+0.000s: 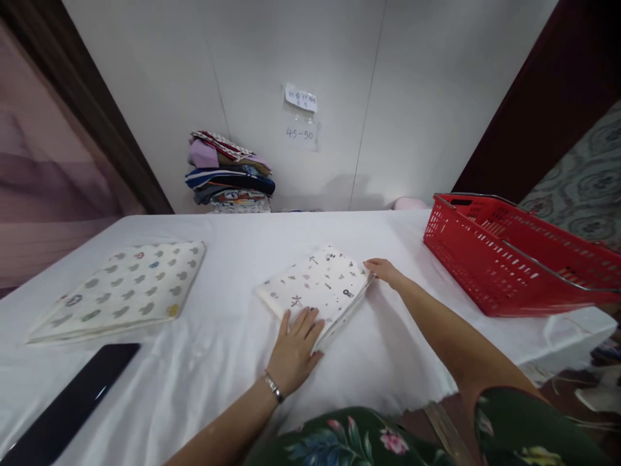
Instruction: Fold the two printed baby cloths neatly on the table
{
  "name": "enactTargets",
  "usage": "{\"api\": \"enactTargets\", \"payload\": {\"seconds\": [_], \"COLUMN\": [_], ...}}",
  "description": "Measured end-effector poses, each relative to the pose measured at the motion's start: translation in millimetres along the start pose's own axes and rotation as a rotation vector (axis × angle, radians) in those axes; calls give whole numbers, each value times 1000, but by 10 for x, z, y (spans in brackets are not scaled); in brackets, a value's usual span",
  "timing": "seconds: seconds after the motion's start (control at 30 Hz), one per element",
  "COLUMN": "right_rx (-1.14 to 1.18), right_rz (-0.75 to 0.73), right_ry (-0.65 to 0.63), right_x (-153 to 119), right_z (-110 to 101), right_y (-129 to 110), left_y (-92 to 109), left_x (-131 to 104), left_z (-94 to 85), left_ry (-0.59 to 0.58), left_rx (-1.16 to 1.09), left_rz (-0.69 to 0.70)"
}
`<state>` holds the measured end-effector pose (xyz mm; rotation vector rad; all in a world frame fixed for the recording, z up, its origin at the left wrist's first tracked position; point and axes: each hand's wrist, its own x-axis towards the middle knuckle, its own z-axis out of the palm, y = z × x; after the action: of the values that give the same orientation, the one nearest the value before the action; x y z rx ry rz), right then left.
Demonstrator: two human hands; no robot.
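Near the left edge of the white-draped table (pixel 233 272) lies a cream folded cloth (pixel 130 285) with grey prints. At the middle, the left hand (pixel 294 349), spread flat, grasping nothing, rests on a white folded cloth (pixel 323 281) with dark prints; the right hand (pixel 387 271) touches its right corner, whether pinching I cannot tell, with open room before the red perforated plastic basket (pixel 478 252) at the right edge.

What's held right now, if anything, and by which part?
Folded printed cloth: the right hand appears to grip its right corner. The left hand lies spread on its near side.
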<state>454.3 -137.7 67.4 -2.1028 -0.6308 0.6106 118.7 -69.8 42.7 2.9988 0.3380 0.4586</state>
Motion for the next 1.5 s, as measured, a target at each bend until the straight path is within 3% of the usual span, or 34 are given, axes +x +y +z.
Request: {"api": "enactTargets", "payload": {"seconds": [0.13,0.23,0.33,0.43,0.5,0.57,0.7,0.83,1.0,1.23,1.5], "right_rx": [-100,-148,-110,7,70,123,183,224,300,357,477], "right_rz": [32,58,65,10,-14,-12,20,36,-23,18,140], "right_ry": [-106,-213,-390,-423,-321,-249,-249,-262,-204,-262,-369], "right_x": [97,-47,-306,-535,-650,-756,-991,-1172,-1275,-1355,-1361], "right_z": [108,182,259,299,309,321,371,428,495,635,679], "right_y": [-108,-123,-53,65,139,195,259,302,319,259,219], "left_y": [-163,-565,-1051,-1227,-1077,-784,-188,116,203,148,201], "left_x": [31,-46,-220,-375,-380,-289,77,486,784,882,958], "left_z": [35,-94,-283,-424,-455,-425,-232,-4,178,210,181], "left_ry": [-7,6,-9,-26,-3,38,107,84,60,-1,-60], "left_rx": [16,49,107,133,98,24,-144,-190,-167,-259,-46], "left_rz": [11,-8,-134,-263,-246,-163,-38,25,-44,-169,-2]}}
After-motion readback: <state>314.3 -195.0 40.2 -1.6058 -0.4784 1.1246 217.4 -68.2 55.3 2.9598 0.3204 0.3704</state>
